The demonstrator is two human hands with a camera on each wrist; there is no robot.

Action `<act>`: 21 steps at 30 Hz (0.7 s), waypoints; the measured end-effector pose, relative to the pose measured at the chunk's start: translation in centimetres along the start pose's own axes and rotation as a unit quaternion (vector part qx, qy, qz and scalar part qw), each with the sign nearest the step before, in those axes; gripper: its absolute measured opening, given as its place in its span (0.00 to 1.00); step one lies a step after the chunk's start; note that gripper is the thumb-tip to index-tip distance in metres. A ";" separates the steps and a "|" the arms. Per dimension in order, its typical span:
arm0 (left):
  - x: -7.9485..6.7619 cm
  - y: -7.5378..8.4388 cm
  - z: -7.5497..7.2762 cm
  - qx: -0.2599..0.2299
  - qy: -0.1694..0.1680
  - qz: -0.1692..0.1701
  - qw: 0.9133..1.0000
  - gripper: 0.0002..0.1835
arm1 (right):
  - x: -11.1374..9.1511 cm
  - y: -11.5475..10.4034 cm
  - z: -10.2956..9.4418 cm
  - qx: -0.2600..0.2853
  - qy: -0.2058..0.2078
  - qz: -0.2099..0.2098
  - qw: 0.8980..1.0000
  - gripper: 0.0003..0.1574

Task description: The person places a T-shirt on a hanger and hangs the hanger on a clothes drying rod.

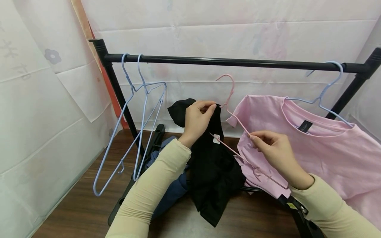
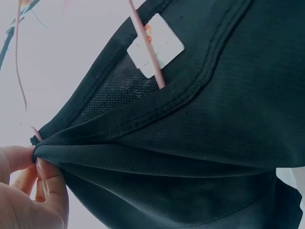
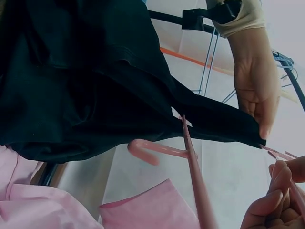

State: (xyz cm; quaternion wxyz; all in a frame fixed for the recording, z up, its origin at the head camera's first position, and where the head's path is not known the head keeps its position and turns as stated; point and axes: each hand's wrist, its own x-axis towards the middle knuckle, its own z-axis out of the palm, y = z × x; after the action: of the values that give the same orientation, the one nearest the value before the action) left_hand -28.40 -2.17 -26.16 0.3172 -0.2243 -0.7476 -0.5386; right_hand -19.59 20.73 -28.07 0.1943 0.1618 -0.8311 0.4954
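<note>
My left hand (image 1: 197, 121) pinches the neckline edge of a black garment (image 1: 217, 175), which hangs down in folds from thumb and fingertips. A white label (image 2: 167, 45) shows inside its stretched neck opening in the left wrist view. My right hand (image 1: 276, 153) pinches one shoulder of a pink hanger (image 1: 238, 121) between thumb and fingers. The hanger's hook points up, just below the rail and off it. One end of its lower bar enters the black neck opening, passing in front of the label. Near the pinched edge, the other shoulder of the hanger meets the cloth.
A black rail (image 1: 190, 60) spans the rack. Two bare blue hangers (image 1: 145, 86) hang at its left end. At the right, a pink shirt (image 1: 268, 112) hangs on another blue hanger (image 1: 323, 90). Dark blue cloth (image 1: 175, 188) lies low behind my left forearm, over the wooden table (image 1: 74, 205).
</note>
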 end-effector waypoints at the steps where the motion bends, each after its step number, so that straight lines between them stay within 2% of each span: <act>1: 0.0 0.2 0.0 -0.001 -0.002 0.002 1.000 0.09 | 0.0 0.0 0.1 0.000 -0.001 0.000 1.000 0.11; 9: -0.2 0.9 0.1 0.001 -0.011 0.020 1.000 0.09 | 0.2 0.2 0.3 0.001 0.000 -0.008 1.000 0.11; 18: -0.3 0.4 -0.5 0.018 -0.044 0.080 0.996 0.10 | 0.2 0.5 0.0 0.003 0.002 -0.006 1.000 0.11; 21: 0.0 0.3 -0.8 0.042 -0.049 0.107 0.992 0.09 | 0.2 0.4 -0.1 -0.001 0.000 -0.005 1.000 0.11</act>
State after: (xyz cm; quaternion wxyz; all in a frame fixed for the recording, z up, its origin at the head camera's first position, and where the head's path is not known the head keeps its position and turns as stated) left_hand -28.03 -2.89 -25.81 0.3457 -0.3157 -0.7556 -0.4581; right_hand -20.00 20.96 -28.27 0.1966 0.1663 -0.8306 0.4937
